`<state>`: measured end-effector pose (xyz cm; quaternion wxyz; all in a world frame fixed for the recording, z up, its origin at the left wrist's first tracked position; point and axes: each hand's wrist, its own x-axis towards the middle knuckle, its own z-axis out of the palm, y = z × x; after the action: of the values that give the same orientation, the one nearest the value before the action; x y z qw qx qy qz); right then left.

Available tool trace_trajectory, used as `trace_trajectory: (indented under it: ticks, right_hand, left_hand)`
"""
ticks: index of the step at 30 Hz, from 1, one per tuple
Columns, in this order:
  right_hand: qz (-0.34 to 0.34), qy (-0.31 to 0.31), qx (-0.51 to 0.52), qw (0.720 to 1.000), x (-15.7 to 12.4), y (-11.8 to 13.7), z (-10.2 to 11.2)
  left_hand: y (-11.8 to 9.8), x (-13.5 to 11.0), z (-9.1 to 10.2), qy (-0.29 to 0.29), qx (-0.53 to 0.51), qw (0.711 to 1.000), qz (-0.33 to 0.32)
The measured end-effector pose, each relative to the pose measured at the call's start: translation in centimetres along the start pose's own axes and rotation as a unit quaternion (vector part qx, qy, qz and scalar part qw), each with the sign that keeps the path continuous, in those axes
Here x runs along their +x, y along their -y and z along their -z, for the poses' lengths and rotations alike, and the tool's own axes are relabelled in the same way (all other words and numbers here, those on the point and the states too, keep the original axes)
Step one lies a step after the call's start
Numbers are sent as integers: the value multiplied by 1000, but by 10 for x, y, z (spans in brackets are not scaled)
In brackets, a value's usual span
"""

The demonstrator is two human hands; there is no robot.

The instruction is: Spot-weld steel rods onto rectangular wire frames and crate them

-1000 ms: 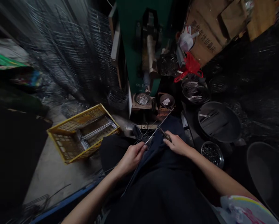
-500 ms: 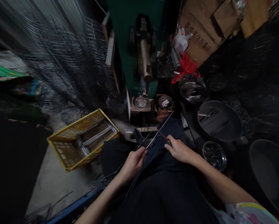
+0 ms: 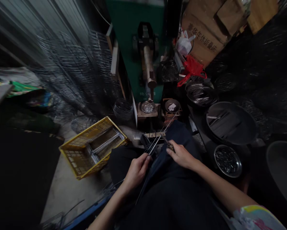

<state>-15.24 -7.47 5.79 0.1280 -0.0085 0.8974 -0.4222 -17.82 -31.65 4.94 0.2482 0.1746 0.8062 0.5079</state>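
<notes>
Far left on my head feed: a yellow plastic crate (image 3: 86, 136), tilted in view, thin metal rods (image 3: 107, 143) lying inside. Grey floor (image 3: 56, 188) shows along its near edge; its right corner sits just beside the left knee, so there is little margin there.

Left hand (image 3: 137, 169): fingers and thumb pinched closed on a slim metal rod (image 3: 155, 146), which slants up and away to the right above the dark-trousered lap. More thin wires cross just behind it; I can't separate them all. Past them, a metal dish (image 3: 148, 112) of small bright parts stands beneath the arm of a green machine (image 3: 124, 19).

The gap between the hands is narrow, bridged by rod and tool. Right hand (image 3: 180, 155): wrapped around the handle of a pliers-like tool (image 3: 166, 140), tip at the rod; I can't tell whether it touches.

Right of that forearm, close by: a steel bowl (image 3: 240, 166) of small metal pieces. Beyond its far rim, a wide shallow pan (image 3: 239, 127) holds a few rods.
</notes>
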Motion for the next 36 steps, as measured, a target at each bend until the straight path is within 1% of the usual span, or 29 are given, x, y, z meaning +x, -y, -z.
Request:
trace_trajectory:
  ticks: [3, 6, 8, 12, 15, 17, 20, 24, 27, 29, 31, 34, 36]
  right_hand:
    - [-4, 12, -1, 1000, -5, 4, 2]
    - [-2, 14, 10, 1000, -8, 4, -4]
    - [5, 13, 17, 1000, -8, 4, -8]
    - [26, -1, 20, 999, -1, 4, -12]
    - [46, -20, 36, 998, 6, 3, -18]
    - [59, -33, 62, 996, 11, 1, -25]
    - [77, -48, 108, 990, 19, -5, -42]
    - [105, -79, 132, 983, 34, -15, -66]
    - [124, -103, 133, 978, 47, -17, -75]
    - [128, -97, 130, 978, 52, -12, -74]
    - [123, -87, 112, 982, 52, -5, -67]
    - [111, -74, 75, 988, 43, 4, -52]
    - [100, -59, 68, 991, 36, 8, -42]
  left_hand:
    - [2, -1, 1, -12, -2, 1000, 0]
    - [3, -1, 3, -29, -8, 1000, 2]
    - [2, -1, 3, -31, -10, 999, 4]
    - [2, 0, 2, -28, -9, 999, 11]
    - [1, 0, 0, -35, -39, 998, 22]
    - [0, 0, -2, -35, -86, 995, 34]
    - [-3, 0, -1, -25, -149, 987, 55]
    - [-6, -3, 7, -10, -178, 981, 81]
    - [-5, -6, 15, -20, -186, 979, 83]
    - [-3, -6, 19, -38, -186, 979, 78]
    - [0, -5, 20, -54, -185, 979, 71]
    - [2, -3, 18, -66, -180, 979, 71]
    - [2, -2, 16, -62, -178, 980, 71]
